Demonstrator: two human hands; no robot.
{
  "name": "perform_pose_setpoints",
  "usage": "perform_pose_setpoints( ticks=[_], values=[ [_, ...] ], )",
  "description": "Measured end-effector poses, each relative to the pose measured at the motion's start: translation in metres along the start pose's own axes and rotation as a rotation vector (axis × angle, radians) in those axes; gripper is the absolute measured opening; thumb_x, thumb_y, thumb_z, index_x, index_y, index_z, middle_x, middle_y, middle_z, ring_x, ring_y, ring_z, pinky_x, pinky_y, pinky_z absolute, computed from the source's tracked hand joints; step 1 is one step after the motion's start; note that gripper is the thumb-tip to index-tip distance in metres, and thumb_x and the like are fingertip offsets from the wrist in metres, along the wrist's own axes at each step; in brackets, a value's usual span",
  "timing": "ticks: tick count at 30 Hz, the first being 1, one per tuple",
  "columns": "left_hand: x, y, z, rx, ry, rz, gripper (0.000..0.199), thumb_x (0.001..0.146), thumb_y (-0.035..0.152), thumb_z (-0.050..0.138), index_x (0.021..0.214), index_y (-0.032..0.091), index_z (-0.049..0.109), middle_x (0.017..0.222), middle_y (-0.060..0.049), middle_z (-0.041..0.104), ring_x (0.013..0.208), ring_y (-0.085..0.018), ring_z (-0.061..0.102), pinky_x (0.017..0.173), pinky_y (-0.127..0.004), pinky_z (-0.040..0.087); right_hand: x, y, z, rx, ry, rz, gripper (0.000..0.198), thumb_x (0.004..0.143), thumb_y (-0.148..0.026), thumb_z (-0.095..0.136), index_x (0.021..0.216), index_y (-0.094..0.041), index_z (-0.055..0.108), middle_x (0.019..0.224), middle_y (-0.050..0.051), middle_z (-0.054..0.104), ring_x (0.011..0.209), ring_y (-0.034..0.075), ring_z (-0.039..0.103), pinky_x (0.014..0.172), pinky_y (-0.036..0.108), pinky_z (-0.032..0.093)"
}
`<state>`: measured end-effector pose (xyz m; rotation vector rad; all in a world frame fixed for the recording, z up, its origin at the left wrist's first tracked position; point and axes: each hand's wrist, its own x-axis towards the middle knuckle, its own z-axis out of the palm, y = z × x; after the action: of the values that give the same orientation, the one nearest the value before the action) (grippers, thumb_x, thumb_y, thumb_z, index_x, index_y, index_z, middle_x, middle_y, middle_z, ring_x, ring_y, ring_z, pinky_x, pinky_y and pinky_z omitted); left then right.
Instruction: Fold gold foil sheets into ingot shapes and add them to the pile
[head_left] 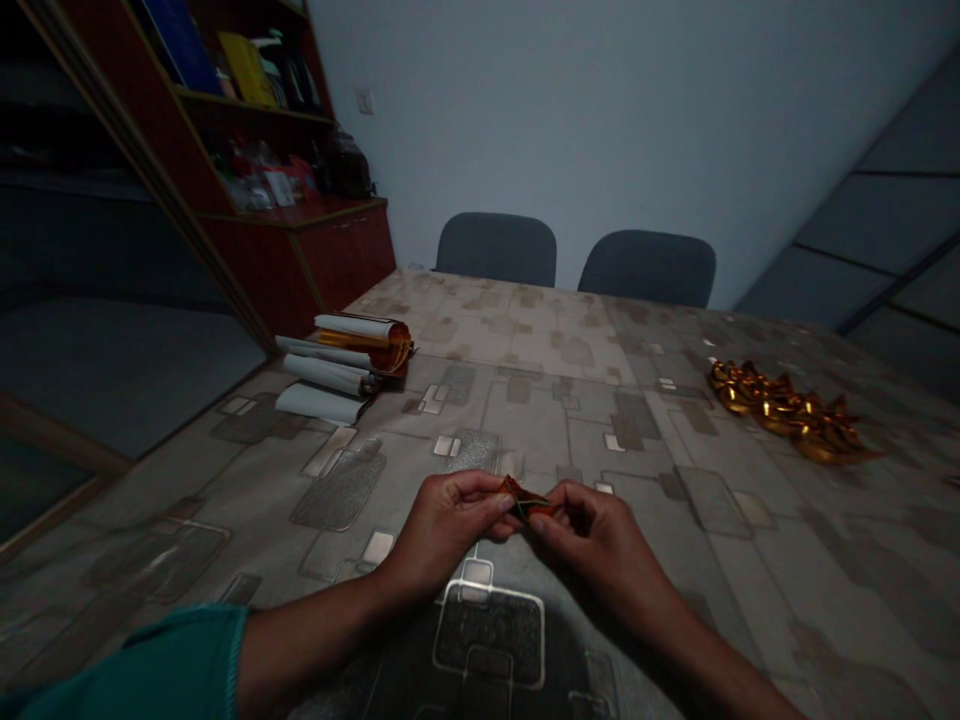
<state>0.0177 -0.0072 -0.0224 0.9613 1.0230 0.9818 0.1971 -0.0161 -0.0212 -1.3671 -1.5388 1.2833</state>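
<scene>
A small folded piece of gold foil paper [527, 498] is held just above the table, between both hands. My left hand [455, 512] pinches its left end between thumb and fingers. At the other end, my right hand [595, 522] grips the paper with thumb and bent fingers. The paper looks orange-gold with dark creases; fingertips hide parts of it. On the table to the right sit several finished-looking gold paper ingots [795, 415] in rows. Bundles of curled gold paper with pale backs [330, 385] lie at the left.
A table with a patterned cover [525, 400] spreads under my hands. Two grey chairs [496, 248] stand at its far side against a pale wall. A reddish wooden cabinet [337, 250] with loaded shelves is at the back left.
</scene>
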Motion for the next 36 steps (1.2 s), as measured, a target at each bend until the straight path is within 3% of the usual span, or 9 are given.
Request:
perform_pose_setpoints(
  ticks=[5,10,14,21,32,36],
  values=[
    [0.0,0.001,0.0,-0.001,0.014,0.021,0.022,0.07,0.03,0.08,0.082,0.012,0.076,0.071,-0.005,0.075,0.062,-0.013,0.066,0.063,-0.024,0.055,-0.002,-0.005,0.0,0.045,-0.027,-0.001,0.018,0.075,-0.036,0.067,0.071,-0.019,0.063,0.057,-0.002,0.052,0.051,0.012,0.043,0.049,0.026,0.029],
    [0.003,-0.001,-0.001,-0.052,0.034,0.01,0.025,0.069,0.031,0.082,0.083,0.012,0.076,0.071,-0.005,0.075,0.061,-0.012,0.066,0.06,-0.021,0.054,-0.002,-0.006,-0.007,0.184,-0.093,0.019,0.024,0.081,-0.042,0.066,0.083,-0.018,0.064,0.062,0.0,0.059,0.056,0.014,0.051,0.053,0.027,0.034],
    [0.003,-0.005,-0.003,-0.06,0.006,-0.027,0.026,0.07,0.033,0.082,0.084,0.012,0.076,0.076,-0.005,0.076,0.062,-0.011,0.067,0.061,-0.02,0.055,0.001,-0.002,-0.01,0.233,-0.094,0.025,0.021,0.077,-0.037,0.071,0.081,-0.018,0.062,0.063,0.001,0.06,0.057,0.013,0.051,0.054,0.027,0.035],
    [0.001,-0.004,-0.003,-0.022,-0.06,-0.029,0.022,0.071,0.03,0.081,0.082,0.012,0.077,0.074,-0.004,0.076,0.064,-0.012,0.067,0.062,-0.02,0.055,0.003,0.004,-0.008,0.091,-0.029,-0.003,0.02,0.074,-0.034,0.071,0.069,-0.019,0.058,0.06,-0.003,0.05,0.056,0.012,0.042,0.052,0.027,0.029],
    [0.002,-0.004,-0.002,-0.004,-0.094,0.008,0.016,0.074,0.028,0.078,0.082,0.014,0.076,0.07,-0.003,0.074,0.06,-0.011,0.065,0.06,-0.021,0.051,0.0,-0.002,-0.006,0.114,-0.093,-0.014,0.016,0.074,-0.033,0.068,0.076,-0.018,0.061,0.065,-0.001,0.055,0.058,0.013,0.045,0.054,0.028,0.031],
    [0.002,-0.006,-0.003,0.001,-0.104,0.014,0.018,0.074,0.029,0.079,0.083,0.013,0.075,0.07,-0.003,0.073,0.062,-0.012,0.065,0.061,-0.022,0.051,0.0,-0.001,-0.006,0.058,-0.055,-0.036,0.017,0.076,-0.032,0.066,0.068,-0.019,0.059,0.063,0.0,0.056,0.059,0.014,0.046,0.055,0.028,0.032]
  ],
)
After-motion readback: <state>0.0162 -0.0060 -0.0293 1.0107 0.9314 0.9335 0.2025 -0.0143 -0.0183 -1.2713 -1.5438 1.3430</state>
